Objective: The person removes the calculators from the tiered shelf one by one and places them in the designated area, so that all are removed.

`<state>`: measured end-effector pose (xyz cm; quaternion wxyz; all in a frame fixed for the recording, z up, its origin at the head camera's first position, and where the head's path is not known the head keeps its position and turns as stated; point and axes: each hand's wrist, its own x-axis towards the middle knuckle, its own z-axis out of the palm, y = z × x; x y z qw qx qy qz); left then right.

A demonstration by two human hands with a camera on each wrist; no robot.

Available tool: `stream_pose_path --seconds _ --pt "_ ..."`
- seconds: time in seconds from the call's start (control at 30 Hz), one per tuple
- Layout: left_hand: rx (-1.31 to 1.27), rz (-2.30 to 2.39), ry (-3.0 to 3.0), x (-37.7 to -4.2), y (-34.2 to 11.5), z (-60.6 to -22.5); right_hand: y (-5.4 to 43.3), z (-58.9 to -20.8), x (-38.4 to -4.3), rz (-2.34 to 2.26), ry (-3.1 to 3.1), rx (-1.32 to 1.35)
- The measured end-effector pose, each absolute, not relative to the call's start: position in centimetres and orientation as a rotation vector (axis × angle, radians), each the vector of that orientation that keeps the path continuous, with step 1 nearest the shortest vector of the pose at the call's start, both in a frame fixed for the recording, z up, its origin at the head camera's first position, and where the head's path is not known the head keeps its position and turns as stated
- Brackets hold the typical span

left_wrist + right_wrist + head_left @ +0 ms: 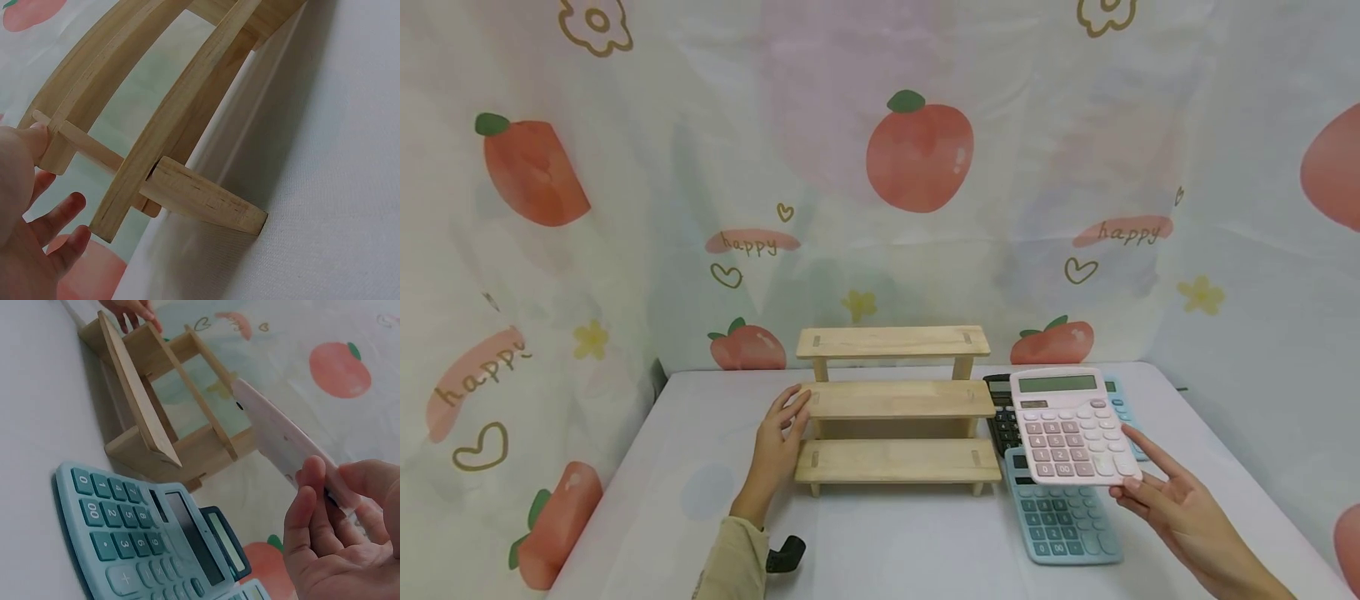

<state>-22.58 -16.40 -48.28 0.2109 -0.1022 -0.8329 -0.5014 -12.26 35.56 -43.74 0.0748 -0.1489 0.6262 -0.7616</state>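
My right hand (pixel 1176 500) pinches a pink calculator (pixel 1071 429) by its lower right corner, holding it raised with keys and display facing me. In the right wrist view, that calculator (pixel 284 434) appears nearly edge-on between thumb and fingers. Beneath it on the table lies a blue calculator (pixel 1067 525); a black calculator (pixel 1002 417) and another light-blue calculator (pixel 1122 404) are partly hidden behind. My left hand (pixel 781 442) rests against the left end of the middle step of a three-tier wooden stand (pixel 898 458). In the left wrist view, its lower fingers (pixel 59 222) extend loosely, apart from the wood.
A white cloth covers the table (pixel 880 550). A black curved object (pixel 786 554) lies beside the left sleeve (pixel 735 558). Behind the stand hangs a fabric backdrop (pixel 917 275) printed with fruit, hearts and flowers; it also closes off both sides.
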Motion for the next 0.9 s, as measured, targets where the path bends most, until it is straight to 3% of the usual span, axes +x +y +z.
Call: stream_pose_path --seconds 0.57,0.9 --pt "-0.281 -1.406 -2.309 -22.7 -16.5 -48.2 40.5 -46.0 -12.1 -2.354 1.739 -0.513" --pt "-0.287 -1.404 -2.298 -22.7 -16.4 -48.6 42.9 -46.9 -11.6 -2.333 1.748 -0.378"
